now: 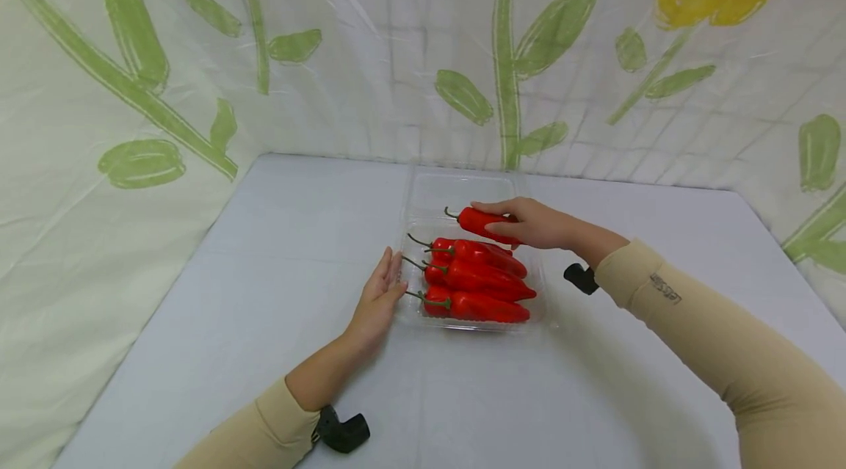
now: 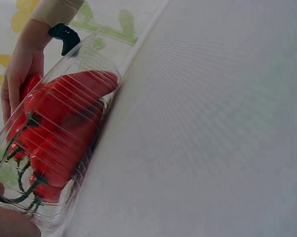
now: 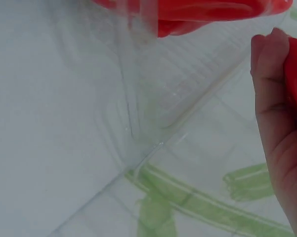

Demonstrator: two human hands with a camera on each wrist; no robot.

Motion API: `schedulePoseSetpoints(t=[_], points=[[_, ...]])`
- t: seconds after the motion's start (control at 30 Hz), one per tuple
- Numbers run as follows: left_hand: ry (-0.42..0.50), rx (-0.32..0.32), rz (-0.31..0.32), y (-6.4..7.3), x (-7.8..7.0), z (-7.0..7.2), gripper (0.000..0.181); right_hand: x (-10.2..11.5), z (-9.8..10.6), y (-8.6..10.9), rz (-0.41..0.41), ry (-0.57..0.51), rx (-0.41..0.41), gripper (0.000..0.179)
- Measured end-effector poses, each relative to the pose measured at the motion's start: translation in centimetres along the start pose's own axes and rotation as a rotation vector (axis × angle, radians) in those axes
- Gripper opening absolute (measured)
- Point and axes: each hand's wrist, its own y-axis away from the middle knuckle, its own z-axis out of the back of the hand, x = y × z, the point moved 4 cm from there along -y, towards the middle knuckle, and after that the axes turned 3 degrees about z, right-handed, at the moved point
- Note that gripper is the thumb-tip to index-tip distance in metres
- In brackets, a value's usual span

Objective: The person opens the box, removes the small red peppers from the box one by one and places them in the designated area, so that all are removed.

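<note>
A clear plastic clamshell box point(image 1: 456, 327) lies on the table with its lid point(image 1: 463, 194) folded back toward the wall. Several red peppers point(image 1: 485, 278) with green stems lie in it side by side, some stacked. My right hand point(image 1: 538, 223) grips one red pepper point(image 1: 471, 221) above the box's far part, its stem pointing left. In the right wrist view that hand's fingers point(image 3: 272, 84) curl against the pepper. My left hand point(image 1: 375, 307) rests against the left side of the box, fingers fairly straight, thumb near the stems.
The white-covered table point(image 1: 297, 234) spreads around the box. A white curtain point(image 1: 370, 51) with painted yellow flowers and green leaves hangs behind and at the sides. Dark wrist cameras point(image 1: 344, 432) stick out from both wrists.
</note>
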Motion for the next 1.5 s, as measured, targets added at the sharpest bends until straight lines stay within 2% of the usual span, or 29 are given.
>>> schedulePoseSetpoints(t=[0.27, 0.57, 0.8, 1.17, 1.5], points=[[0.015, 0.003, 0.001, 0.1, 0.0, 0.1, 0.064, -0.7, 0.1, 1.0, -0.020, -0.027, -0.068, 0.051], [0.012, 0.016, -0.016, 0.2, 0.0, 0.1, 0.064, -1.1, 0.4, 2.3, -0.027, -0.092, -0.096, 0.056], [0.002, 0.018, -0.018, 0.2, 0.0, 0.1, 0.064, -1.9, 1.5, 3.2, -0.062, -0.105, -0.178, 0.056], [0.016, 0.028, -0.010, 0.1, 0.1, 0.0, 0.065, -5.2, 3.2, 4.2, -0.132, -0.236, -0.318, 0.059], [0.012, 0.027, -0.020, 0.0, 0.1, 0.1, 0.064, -8.3, 4.2, 4.5, -0.215, -0.306, -0.391, 0.060]])
